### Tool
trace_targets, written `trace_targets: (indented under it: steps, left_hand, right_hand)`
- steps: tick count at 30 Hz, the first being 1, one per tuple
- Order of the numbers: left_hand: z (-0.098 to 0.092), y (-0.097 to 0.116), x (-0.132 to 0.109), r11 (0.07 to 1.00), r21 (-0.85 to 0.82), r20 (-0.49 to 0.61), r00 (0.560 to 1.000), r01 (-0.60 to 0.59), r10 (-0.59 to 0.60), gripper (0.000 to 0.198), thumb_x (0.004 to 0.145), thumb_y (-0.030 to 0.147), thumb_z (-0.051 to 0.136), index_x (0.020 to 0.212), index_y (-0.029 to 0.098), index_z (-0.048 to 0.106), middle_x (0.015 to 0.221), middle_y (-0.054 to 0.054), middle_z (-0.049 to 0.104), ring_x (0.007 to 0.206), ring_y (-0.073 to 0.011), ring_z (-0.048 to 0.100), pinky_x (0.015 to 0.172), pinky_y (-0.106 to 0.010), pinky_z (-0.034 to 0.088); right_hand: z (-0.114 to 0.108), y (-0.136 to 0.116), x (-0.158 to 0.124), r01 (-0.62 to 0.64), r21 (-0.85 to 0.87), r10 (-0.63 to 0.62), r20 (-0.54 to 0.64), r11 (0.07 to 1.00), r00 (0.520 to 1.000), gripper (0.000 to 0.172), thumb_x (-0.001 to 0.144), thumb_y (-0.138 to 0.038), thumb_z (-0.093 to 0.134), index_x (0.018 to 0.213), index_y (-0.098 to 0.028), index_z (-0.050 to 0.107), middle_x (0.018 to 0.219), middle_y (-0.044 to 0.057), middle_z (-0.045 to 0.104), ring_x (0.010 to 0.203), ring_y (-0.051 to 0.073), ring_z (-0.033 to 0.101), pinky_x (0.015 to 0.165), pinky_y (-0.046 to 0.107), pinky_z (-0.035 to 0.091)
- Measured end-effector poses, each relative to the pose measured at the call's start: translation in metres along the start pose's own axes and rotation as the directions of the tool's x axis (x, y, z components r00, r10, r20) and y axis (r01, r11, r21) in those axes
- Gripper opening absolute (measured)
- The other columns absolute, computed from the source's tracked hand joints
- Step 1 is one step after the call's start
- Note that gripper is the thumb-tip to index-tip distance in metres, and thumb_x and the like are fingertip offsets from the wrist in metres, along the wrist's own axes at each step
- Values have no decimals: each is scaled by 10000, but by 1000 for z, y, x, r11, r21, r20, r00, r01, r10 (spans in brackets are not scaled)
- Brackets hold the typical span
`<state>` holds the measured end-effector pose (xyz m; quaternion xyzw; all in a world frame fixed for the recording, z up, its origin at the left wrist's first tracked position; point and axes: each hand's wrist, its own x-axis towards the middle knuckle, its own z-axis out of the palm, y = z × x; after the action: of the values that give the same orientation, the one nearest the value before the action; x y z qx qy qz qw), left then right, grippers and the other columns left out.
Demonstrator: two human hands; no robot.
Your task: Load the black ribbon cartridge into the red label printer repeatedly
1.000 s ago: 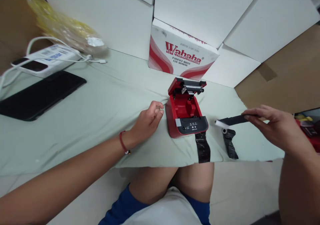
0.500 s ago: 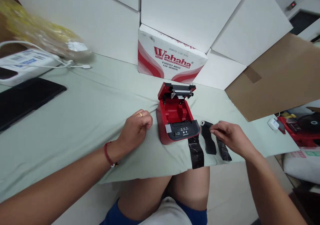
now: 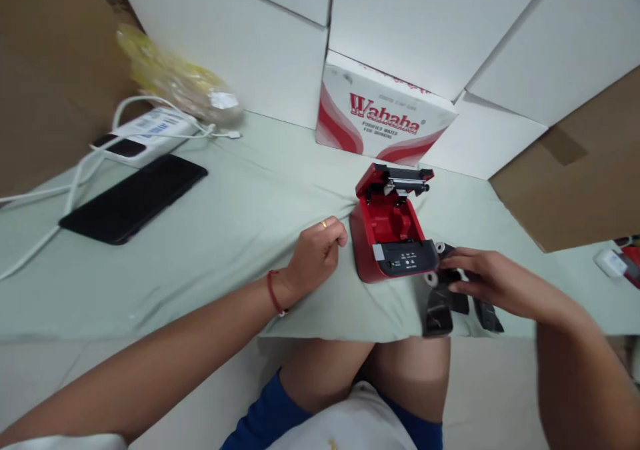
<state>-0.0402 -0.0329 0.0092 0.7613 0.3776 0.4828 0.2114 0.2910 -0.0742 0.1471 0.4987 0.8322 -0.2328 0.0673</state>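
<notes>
My left hand [image 3: 317, 253] rests on the cloth left of the red printer, its fingers curled in with nothing visible in them. The small red printer [image 3: 363, 243] stands with its lid [image 3: 395, 180] raised and its red inner bay showing. To its right, my right hand [image 3: 483, 277] has its fingers bent round a black roll [image 3: 431, 279] with a white core, partly hidden by the fingers. From that roll a shiny black strip [image 3: 438, 311] hangs down on the cloth. Behind it lies another black roll [image 3: 441, 247]. A third black strip [image 3: 487, 317] lies under my right hand.
A Wahaha carton [image 3: 380, 120] stands behind the printer, against white boxes [image 3: 400, 23]. At left lie a black phone-like slab [image 3: 135, 200], a white power strip [image 3: 160, 127] with cables, and yellowish plastic wrap [image 3: 175, 80]. Brown cardboard [image 3: 585, 163] leans at right.
My view has swung left, so everything sits further right. My right hand has moved from the farther roll to the roll beside the printer's front corner, which now shows. My left hand stays put.
</notes>
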Motion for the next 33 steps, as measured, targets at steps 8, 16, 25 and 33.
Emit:
trace_targets:
  steps: [8, 16, 25, 33]
  left_hand:
    - [3, -4, 1, 998, 21, 110, 992, 53, -55, 240, 776, -4, 369, 736, 206, 478, 709, 5, 528, 645, -155, 499, 636, -279, 387]
    - [2, -3, -2, 999, 35, 112, 994, 2, -6, 254, 741, -22, 376, 757, 206, 487, 717, 6, 542, 640, -154, 510, 619, -281, 394]
    - [2, -1, -1, 999, 38, 83, 996, 13, -17, 268, 761, -24, 384, 819, 210, 501, 805, -17, 563, 727, -171, 534, 678, -297, 425]
    - [1, -1, -2, 1000, 7, 127, 992, 9, -10, 278, 788, -39, 363, 781, 202, 499, 785, -10, 554, 702, -152, 528, 664, -283, 429]
  right_hand:
    - [-24, -55, 54, -97, -242, 22, -294, 965, 955, 306, 1009, -326, 521, 1272, -250, 661, 1267, 84, 685, 914, 211, 694, 763, 327, 521]
    - [15, -77, 113, -338, -421, 200, -337, 842, 920, 334, 953, -215, 529, 1249, -253, 679, 1201, 96, 727, 756, 201, 695, 572, 306, 405]
    - [7, -69, 138, -254, -286, 175, -274, 924, 946, 279, 936, -184, 587, 1175, -204, 729, 1064, 120, 764, 951, 264, 714, 785, 338, 510]
    - [46, -76, 41, 111, -83, -138, -665, 990, 734, 262, 1008, -212, 548, 1215, -261, 701, 1168, 93, 700, 1050, 233, 676, 908, 399, 570]
